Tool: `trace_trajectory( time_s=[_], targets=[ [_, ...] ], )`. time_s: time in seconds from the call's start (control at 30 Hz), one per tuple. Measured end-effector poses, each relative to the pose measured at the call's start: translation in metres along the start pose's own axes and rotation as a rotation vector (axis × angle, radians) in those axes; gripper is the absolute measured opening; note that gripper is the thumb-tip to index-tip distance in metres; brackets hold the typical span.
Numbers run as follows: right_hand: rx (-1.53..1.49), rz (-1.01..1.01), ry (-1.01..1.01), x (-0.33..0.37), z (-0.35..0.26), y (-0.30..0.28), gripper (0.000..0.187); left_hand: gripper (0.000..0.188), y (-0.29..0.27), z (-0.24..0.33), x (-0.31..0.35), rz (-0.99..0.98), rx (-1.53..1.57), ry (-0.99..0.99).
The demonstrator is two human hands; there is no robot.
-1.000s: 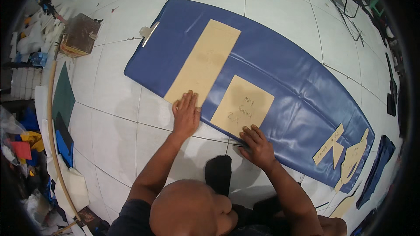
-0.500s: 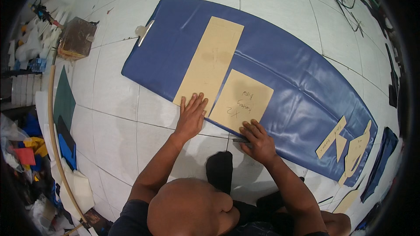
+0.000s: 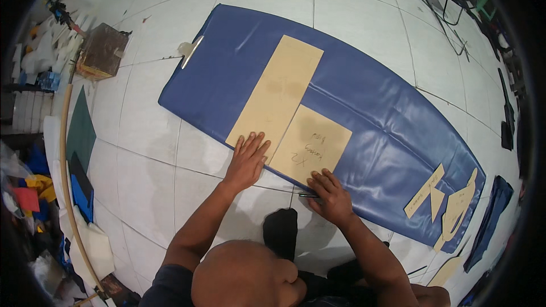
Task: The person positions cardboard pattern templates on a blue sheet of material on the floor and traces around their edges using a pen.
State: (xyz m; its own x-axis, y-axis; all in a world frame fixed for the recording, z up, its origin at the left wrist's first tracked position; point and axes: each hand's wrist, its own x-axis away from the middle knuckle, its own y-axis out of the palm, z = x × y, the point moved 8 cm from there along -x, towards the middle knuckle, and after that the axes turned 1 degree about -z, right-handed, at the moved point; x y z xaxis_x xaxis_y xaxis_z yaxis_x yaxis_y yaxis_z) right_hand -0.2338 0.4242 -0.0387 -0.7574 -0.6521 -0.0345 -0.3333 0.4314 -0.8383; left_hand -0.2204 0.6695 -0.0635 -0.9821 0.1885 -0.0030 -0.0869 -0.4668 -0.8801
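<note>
Blue glossy sheet material (image 3: 387,119) lies spread on the floor, bearing cardboard templates. My left hand (image 3: 247,162) rests with its fingers flat on the lower end of a long rectangular template (image 3: 278,88). Beside that, a squarer template (image 3: 318,136) with handwriting lies with its left edge against the long one. My right hand (image 3: 331,198) presses its fingertips on the squarer template's lower right corner. A dark pen (image 3: 307,195) sticks out to the left from under that hand, gripped near the thumb; most of it is hidden.
Smaller templates, a strip (image 3: 424,190) and a curved piece (image 3: 459,207), lie at the sheet's right end. A metal clip (image 3: 192,52) sits on its left edge. Left are a brown box (image 3: 103,51), a long curved rod (image 3: 67,153) and scraps. A dark blue piece (image 3: 490,222) lies right.
The squarer template has slid left under my right hand, closing the narrow gap to the long template. My left hand stays on the long one. The whole view has shifted slightly.
</note>
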Motion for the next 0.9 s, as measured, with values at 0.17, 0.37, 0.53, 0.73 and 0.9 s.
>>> trace_trajectory(
  time_s=[0.17,0.37,0.53,0.73,0.9],
  targets=[
    [0.003,-0.02,-0.002,-0.003,-0.001,0.0,0.054,0.04,-0.01,-0.001,-0.001,0.06,0.018,-0.014],
    [-0.021,-0.05,0.047,-0.003,-0.003,-0.001,0.053,0.041,-0.01,-0.001,-0.002,0.054,-0.013,0.035],
    [0.006,-0.043,0.022,-0.004,-0.004,0.001,0.054,0.042,-0.011,-0.003,0.0,0.07,0.022,-0.001],
    [-0.003,-0.037,0.037,-0.001,-0.001,-0.001,0.056,0.04,-0.012,0.0,0.004,0.075,-0.152,-0.117],
    [0.011,-0.03,0.012,-0.002,-0.003,0.002,0.055,0.04,-0.046,-0.082,-0.005,0.142,-0.208,-0.186]
  ],
)
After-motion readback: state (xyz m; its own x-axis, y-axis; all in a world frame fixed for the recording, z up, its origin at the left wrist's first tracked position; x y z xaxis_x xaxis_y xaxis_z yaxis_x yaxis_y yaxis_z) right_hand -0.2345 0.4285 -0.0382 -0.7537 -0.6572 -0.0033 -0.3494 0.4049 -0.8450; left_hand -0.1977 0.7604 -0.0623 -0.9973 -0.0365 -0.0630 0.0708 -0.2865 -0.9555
